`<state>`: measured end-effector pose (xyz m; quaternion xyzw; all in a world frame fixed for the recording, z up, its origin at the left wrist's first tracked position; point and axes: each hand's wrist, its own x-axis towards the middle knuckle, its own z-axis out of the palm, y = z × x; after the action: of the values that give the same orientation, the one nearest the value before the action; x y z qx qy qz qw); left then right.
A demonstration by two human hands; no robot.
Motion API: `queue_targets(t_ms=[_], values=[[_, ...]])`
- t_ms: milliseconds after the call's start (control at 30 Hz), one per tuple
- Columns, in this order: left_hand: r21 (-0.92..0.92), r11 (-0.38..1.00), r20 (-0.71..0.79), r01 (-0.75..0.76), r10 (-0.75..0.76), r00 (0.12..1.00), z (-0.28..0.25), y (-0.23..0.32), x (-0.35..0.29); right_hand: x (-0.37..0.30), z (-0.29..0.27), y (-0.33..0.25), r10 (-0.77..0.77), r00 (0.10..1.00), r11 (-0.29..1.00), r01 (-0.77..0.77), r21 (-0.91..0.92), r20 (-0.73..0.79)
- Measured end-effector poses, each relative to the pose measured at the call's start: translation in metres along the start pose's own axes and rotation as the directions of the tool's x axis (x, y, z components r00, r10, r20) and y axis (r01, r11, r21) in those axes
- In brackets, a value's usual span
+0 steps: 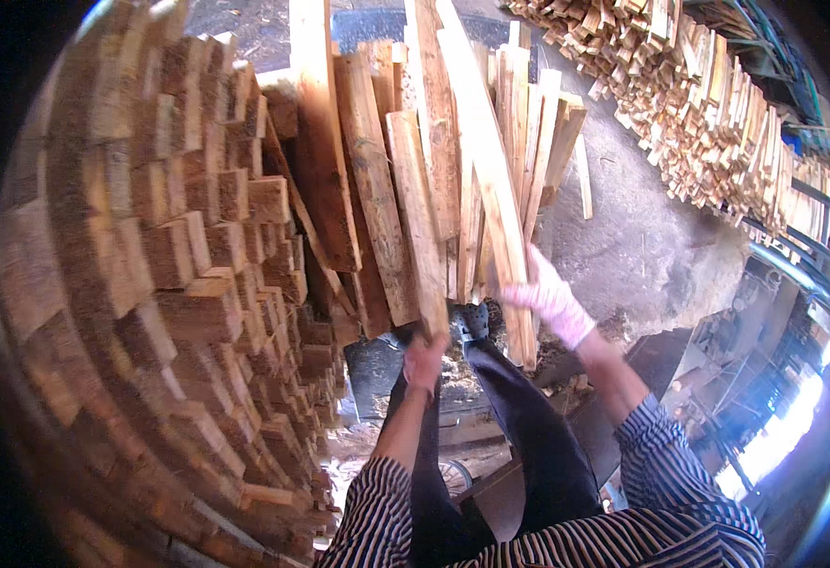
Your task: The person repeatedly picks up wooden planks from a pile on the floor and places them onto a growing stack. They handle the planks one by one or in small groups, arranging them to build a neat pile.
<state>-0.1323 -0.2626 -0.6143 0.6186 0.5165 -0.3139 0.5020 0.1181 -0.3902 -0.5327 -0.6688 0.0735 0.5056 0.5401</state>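
My left hand (424,362), bare, is closed round the near end of a narrow wooden board (415,204) that slopes up and away from me. In a pale pink glove, my right hand (555,301) grips the lower part of a long, bright wooden board (487,151) from its right side, fingers lying across it. Both boards lean over a heap of loose boards (377,180) directly ahead. A wider brown board (325,142) lies to the left of them.
A tall stack of cut boards (169,265) rises close along my left. Across the concrete floor (623,218), a big pile of split wood (699,104) stretches along the far right. A thin stick (582,180) lies beside the heap. My legs (529,426) stand just below it.
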Motion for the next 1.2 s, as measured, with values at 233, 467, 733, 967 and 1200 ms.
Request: queue_targets(t_ms=[233,467,733,967,1200], values=[[-0.274,0.848,-0.101,-0.455,0.445,0.890,-0.017,0.045,-0.190,-0.059,0.075,0.020,0.106,0.993,0.982,-0.097,-0.162,0.053],[0.242,0.937,-0.418,-0.252,0.334,0.845,-0.051,0.063,-0.033,-0.078,0.051,-0.055,0.253,0.936,0.956,-0.281,0.088,0.243],[0.259,0.959,-0.591,0.118,0.060,0.805,-0.057,0.126,0.039,-0.087,0.036,-0.074,0.262,0.936,0.957,-0.283,0.061,0.235],[-0.267,0.944,0.392,-0.191,0.288,0.874,-0.131,0.180,-0.168,-0.112,0.050,-0.076,0.218,0.941,0.908,-0.293,0.299,0.260],[-0.739,0.657,0.332,0.146,0.167,0.929,-0.125,0.199,-0.253,-0.160,0.092,-0.165,0.378,0.906,0.851,-0.420,0.315,0.189]])
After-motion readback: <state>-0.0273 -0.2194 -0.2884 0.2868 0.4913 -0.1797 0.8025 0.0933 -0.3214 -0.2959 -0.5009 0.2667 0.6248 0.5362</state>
